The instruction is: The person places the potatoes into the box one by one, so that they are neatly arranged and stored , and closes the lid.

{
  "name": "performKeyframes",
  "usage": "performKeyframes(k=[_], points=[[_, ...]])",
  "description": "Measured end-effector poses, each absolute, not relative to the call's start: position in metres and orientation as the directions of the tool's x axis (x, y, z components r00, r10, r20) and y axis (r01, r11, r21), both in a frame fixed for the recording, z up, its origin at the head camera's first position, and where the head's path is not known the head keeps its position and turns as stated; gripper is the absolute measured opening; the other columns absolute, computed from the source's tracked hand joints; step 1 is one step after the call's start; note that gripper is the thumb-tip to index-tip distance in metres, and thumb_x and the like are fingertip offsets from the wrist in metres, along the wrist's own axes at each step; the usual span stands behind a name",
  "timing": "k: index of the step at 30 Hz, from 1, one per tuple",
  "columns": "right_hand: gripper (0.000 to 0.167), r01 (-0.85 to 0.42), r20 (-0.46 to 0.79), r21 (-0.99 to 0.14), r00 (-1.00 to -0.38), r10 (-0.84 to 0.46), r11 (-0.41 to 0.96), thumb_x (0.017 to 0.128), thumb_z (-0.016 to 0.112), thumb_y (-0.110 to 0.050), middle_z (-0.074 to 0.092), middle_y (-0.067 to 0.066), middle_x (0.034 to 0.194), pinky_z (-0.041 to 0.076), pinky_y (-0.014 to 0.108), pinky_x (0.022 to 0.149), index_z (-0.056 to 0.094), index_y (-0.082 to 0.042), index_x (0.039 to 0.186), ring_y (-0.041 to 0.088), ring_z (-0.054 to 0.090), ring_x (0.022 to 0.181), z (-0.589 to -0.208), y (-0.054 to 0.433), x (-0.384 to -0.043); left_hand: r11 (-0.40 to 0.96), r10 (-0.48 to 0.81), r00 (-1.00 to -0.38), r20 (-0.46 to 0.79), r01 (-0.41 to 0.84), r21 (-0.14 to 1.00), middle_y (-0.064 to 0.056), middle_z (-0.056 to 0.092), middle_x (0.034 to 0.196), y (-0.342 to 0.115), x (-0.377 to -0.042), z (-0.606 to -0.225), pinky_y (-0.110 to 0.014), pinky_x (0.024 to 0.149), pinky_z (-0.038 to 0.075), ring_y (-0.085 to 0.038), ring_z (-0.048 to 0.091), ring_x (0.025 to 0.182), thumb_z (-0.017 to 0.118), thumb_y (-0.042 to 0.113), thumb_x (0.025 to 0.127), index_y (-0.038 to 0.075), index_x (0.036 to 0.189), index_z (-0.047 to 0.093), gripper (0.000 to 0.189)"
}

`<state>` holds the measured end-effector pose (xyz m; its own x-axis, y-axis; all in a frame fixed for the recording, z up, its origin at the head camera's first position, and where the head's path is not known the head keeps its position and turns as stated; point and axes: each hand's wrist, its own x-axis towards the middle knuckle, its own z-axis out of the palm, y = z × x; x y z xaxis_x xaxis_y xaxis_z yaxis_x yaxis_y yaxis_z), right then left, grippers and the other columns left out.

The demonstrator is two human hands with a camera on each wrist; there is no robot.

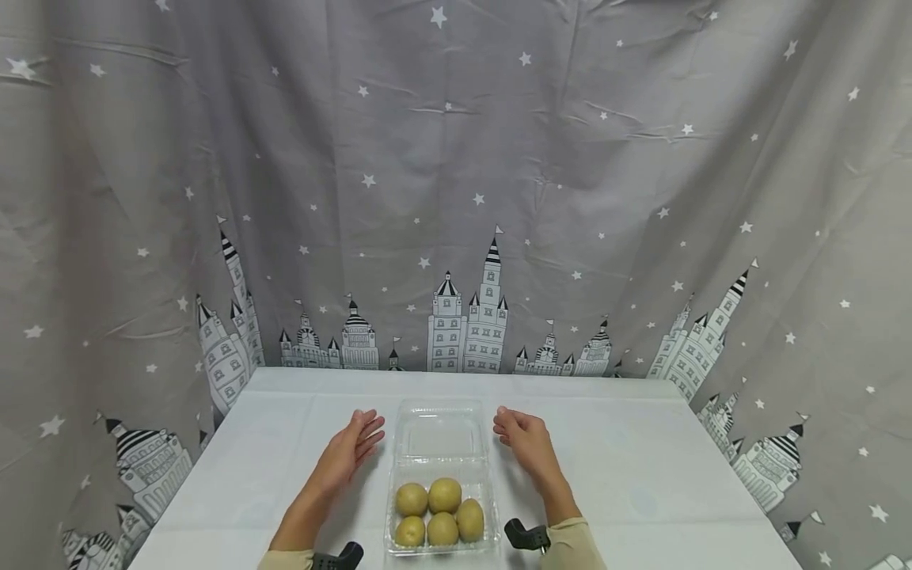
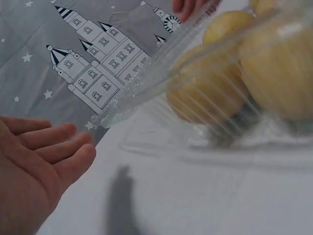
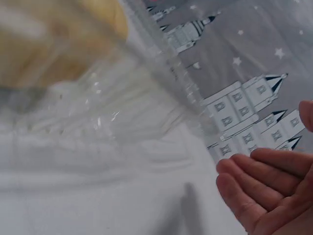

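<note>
A clear plastic clamshell container point(image 1: 475, 471) lies on the white table with its lid point(image 1: 439, 434) folded back, away from the person. Several round yellow-brown fruits point(image 1: 445, 496) sit in its near half; their exact kind cannot be told. To the left of the lid, my left hand point(image 1: 347, 453) is held apart from the plastic, fingers extended and palm facing inward. On the other side my right hand point(image 1: 527, 442) mirrors it, fingers slightly bent, holding nothing. Both wrist views show a gap between the left fingers point(image 2: 68, 147), the right fingers point(image 3: 259, 181) and the container.
The white table point(image 1: 641, 475) spreads out on both sides of the container. Behind it hangs a grey curtain point(image 1: 399, 198) printed with stars and castles. Black wrist devices point(image 1: 526, 535) sit near both sleeves.
</note>
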<state>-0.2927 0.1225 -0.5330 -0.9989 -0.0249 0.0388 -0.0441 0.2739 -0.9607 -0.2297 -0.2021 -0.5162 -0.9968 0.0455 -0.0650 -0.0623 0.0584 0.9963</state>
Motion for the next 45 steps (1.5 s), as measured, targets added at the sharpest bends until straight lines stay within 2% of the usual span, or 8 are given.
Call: performKeyframes(k=[4,9,18,22,27,33,38,45], points=[[0.063,0.031,-0.041,-0.971,-0.998,-0.038,0.236,0.115,0.057,-0.041,0.077,0.028,0.129,0.065,0.045,0.101,0.065,0.017,0.138,0.038,0.078,0.119,-0.540,0.119,-0.297,-0.075,0.073,-0.989,-0.129,-0.134,0.988,-0.035,0.023,0.176,-0.203,-0.237,-0.523,-0.052,0.132,0.031,-0.051,0.030,0.162,0.019,0.067,0.115,-0.012,0.170,0.015,0.096],[0.069,0.103,-0.116,-0.978,-0.991,-0.066,0.179,0.115,0.055,-0.042,0.074,0.030,0.134,0.065,0.042,0.102,0.055,0.020,0.146,0.038,0.077,0.123,-0.546,0.117,-0.300,-0.109,0.100,-0.982,-0.160,-0.171,0.979,-0.039,0.016,0.176,-0.203,-0.241,-0.528,-0.055,0.134,0.029,-0.054,0.026,0.163,0.019,0.065,0.116,-0.014,0.169,0.011,0.095],[0.065,0.124,-0.132,-0.989,-0.986,-0.105,0.082,0.116,0.053,-0.043,0.074,0.026,0.136,0.065,0.035,0.098,0.058,0.014,0.147,0.024,0.079,0.113,-0.543,0.115,-0.303,-0.224,0.135,-0.986,-0.100,-0.129,0.966,-0.038,0.021,0.175,-0.199,-0.243,-0.524,-0.050,0.133,0.031,-0.051,0.027,0.164,0.023,0.060,0.118,-0.014,0.169,0.012,0.090],[0.061,0.102,-0.103,-0.995,-0.990,-0.091,0.023,0.117,0.052,-0.039,0.074,0.027,0.136,0.065,0.035,0.098,0.058,0.014,0.147,0.025,0.079,0.114,-0.536,0.114,-0.298,-0.250,0.135,-0.988,-0.081,-0.113,0.962,-0.035,0.022,0.177,-0.198,-0.241,-0.517,-0.045,0.131,0.034,-0.049,0.027,0.165,0.026,0.057,0.119,-0.013,0.169,0.014,0.087],[0.058,0.074,-0.072,-0.997,-0.994,-0.080,-0.021,0.117,0.052,-0.037,0.073,0.027,0.138,0.065,0.033,0.097,0.060,0.012,0.147,0.026,0.079,0.117,-0.525,0.114,-0.293,-0.237,0.123,-0.990,-0.065,-0.093,0.967,-0.031,0.029,0.176,-0.196,-0.236,-0.504,-0.038,0.128,0.040,-0.044,0.031,0.165,0.028,0.055,0.120,-0.011,0.169,0.023,0.082],[0.055,0.034,-0.032,-0.999,-0.996,-0.082,-0.021,0.118,0.050,-0.038,0.074,0.025,0.137,0.065,0.032,0.099,0.065,0.009,0.143,0.029,0.077,0.121,-0.516,0.115,-0.282,-0.181,0.113,-0.993,-0.037,-0.057,0.982,-0.027,0.040,0.172,-0.194,-0.229,-0.491,-0.036,0.128,0.040,-0.040,0.037,0.163,0.026,0.049,0.121,-0.008,0.167,0.032,0.074],[0.057,-0.026,0.024,-0.999,-0.997,-0.076,0.023,0.119,0.045,-0.041,0.074,0.024,0.137,0.063,0.035,0.102,0.070,0.007,0.138,0.034,0.075,0.125,-0.508,0.117,-0.268,-0.093,0.095,-0.995,-0.030,-0.039,0.995,-0.025,0.046,0.170,-0.193,-0.220,-0.484,-0.037,0.128,0.041,-0.038,0.043,0.161,0.027,0.044,0.122,-0.006,0.164,0.041,0.067],[0.057,-0.030,0.027,-0.998,-0.998,-0.056,0.052,0.120,0.043,-0.042,0.075,0.021,0.137,0.059,0.045,0.111,0.072,0.004,0.134,0.035,0.072,0.129,-0.500,0.120,-0.246,-0.006,0.050,-0.998,-0.042,-0.042,0.999,-0.024,0.055,0.163,-0.190,-0.205,-0.478,-0.041,0.127,0.043,-0.037,0.051,0.156,0.034,0.040,0.122,-0.004,0.156,0.054,0.060]])
